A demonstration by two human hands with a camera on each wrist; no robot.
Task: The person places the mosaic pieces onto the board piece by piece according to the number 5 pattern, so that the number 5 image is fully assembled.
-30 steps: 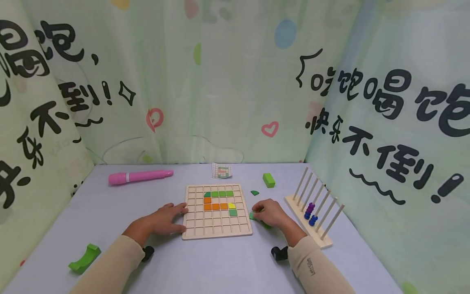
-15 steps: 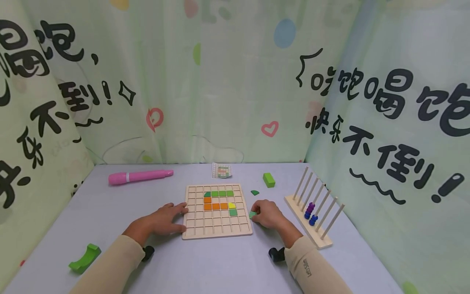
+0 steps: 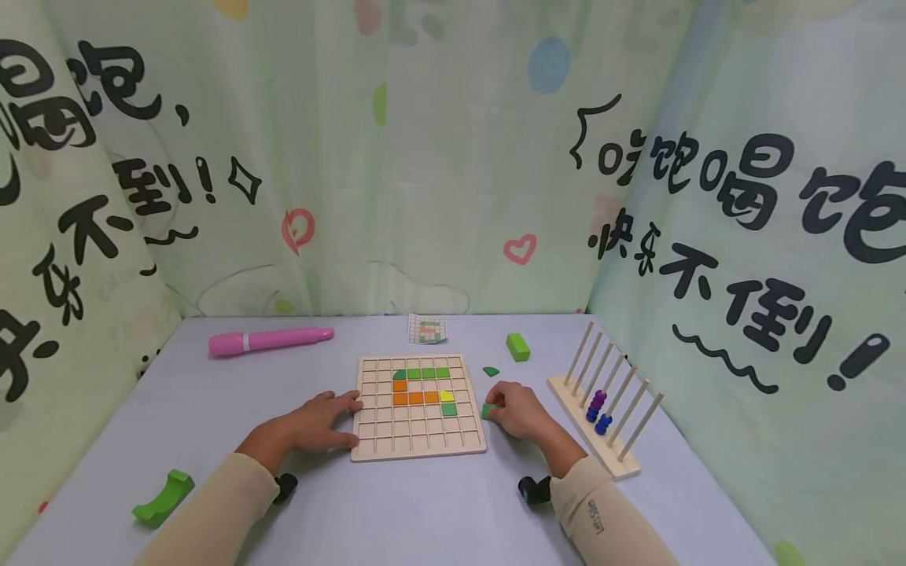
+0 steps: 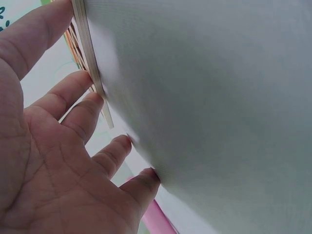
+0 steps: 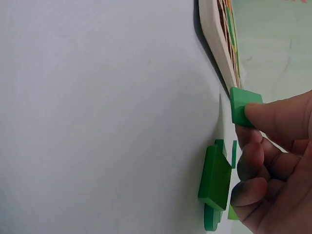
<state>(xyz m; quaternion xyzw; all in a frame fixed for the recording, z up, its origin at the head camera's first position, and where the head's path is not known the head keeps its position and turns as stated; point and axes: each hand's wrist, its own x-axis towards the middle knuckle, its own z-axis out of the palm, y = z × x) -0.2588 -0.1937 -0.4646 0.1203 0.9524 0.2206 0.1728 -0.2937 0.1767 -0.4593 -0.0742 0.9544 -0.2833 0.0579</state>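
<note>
Our right hand (image 3: pixel 520 410) has drawn closer to the grid board (image 3: pixel 419 407) and now pinches a green square tile (image 5: pixel 243 107) just beside its right edge, while our left hand (image 3: pixel 322 423) still rests flat-fingered against the left edge.

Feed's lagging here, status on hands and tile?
Left hand flat, fingers against grid board edge. Right hand pinches green tile beside board. More green tiles under right hand.
</note>
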